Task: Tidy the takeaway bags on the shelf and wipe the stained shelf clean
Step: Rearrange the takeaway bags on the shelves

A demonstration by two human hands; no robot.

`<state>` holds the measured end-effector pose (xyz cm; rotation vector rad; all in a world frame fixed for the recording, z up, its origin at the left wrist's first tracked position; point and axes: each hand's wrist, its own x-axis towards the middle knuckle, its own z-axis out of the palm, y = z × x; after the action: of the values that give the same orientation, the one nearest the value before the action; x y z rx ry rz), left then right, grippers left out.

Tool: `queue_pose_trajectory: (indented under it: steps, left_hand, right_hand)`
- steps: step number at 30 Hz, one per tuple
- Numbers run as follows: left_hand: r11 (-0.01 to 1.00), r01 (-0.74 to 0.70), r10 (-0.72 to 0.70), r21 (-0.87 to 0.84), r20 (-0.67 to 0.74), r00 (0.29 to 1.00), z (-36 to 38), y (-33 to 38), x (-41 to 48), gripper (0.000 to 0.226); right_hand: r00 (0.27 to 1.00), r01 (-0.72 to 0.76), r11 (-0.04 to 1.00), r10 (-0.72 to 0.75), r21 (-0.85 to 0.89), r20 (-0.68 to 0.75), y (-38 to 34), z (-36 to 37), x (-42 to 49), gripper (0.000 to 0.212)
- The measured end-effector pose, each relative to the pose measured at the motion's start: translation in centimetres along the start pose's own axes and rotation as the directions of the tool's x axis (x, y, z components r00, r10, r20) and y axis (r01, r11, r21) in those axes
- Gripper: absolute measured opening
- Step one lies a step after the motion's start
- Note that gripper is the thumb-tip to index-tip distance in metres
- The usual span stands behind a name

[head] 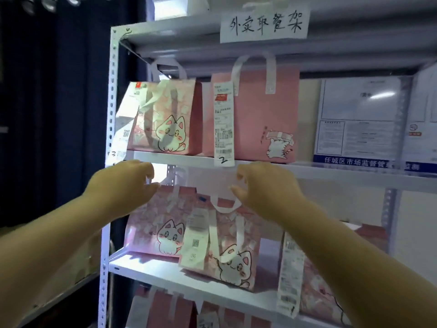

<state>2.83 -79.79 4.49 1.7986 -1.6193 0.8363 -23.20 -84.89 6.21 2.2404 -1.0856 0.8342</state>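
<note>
Pink takeaway bags are seen on a white metal shelf rack [110, 119]. On the upper shelf board [179, 159] two are stood upright side by side, touching. A pink cat-patterned bag [170, 124] is at the left and a plain pink bag with a small cat drawing [262, 114] at the right. A long white receipt marked 2 [223, 124] is hung down the plain bag's front, past the board's edge.

On the middle shelf board [151, 273] a second cat-patterned bag [146, 228] is set at the back left. A third cat-patterned bag [238, 254] is placed just in front of it, slightly turned, with a short receipt [195, 242] on its face. A fourth bag [315, 294] is partly hidden at the right behind a long receipt [289, 273].

The left hand [125, 183] and the right hand [267, 188] are raised before the tops of the middle-shelf bags, just under the upper board. The fingers of both are half curled, with the thumb set apart, and nothing is seen held between them. A handwritten paper sign [264, 24] is taped above.
</note>
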Motion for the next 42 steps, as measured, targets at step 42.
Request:
queue_pose_trajectory:
  steps: [42]
  left_hand:
    - [0.914,-0.024,-0.011,-0.406,-0.085,0.996,9.8,-21.5,18.3,0.034]
  right_hand:
    - [0.777,-0.496,0.790,0.589,0.361,-0.222,-9.4,10.1,23.3,0.010]
